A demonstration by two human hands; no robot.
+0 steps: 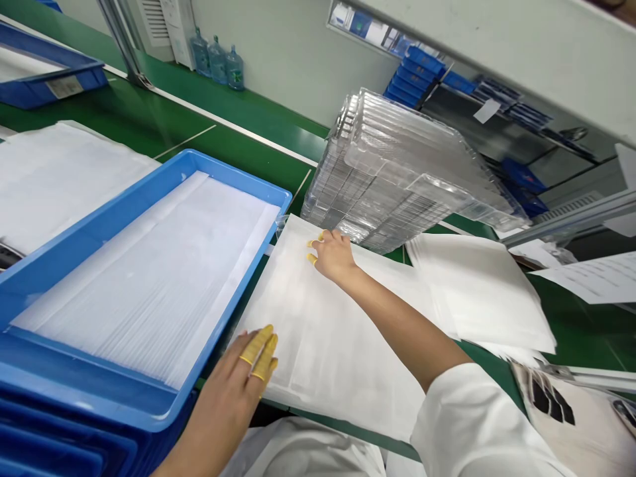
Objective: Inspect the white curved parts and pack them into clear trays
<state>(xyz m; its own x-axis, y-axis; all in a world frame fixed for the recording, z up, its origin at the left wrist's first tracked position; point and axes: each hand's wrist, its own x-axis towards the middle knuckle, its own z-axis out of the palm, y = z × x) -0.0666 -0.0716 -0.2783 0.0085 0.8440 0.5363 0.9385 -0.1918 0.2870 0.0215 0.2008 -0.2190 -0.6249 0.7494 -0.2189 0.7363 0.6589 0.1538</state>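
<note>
My left hand, with yellow finger cots on its fingertips, is stretched out over the near left edge of a white sheet. I cannot tell whether it touches the sheet. Toward the far edge of that sheet, my right hand rests with its fingers apart, also in yellow finger cots; nothing shows in its grasp. Left of the sheet stands a blue tray, holding a layer of thin white sheets with their edges overlapping. A small piece of clear film sticks out at the sheet's far left corner.
Behind the sheet rises a tall stack of clear plastic trays. More white sheets are piled at the right, others at the far left. Blue trays are stacked beneath the filled one. Printed paper hangs at the right.
</note>
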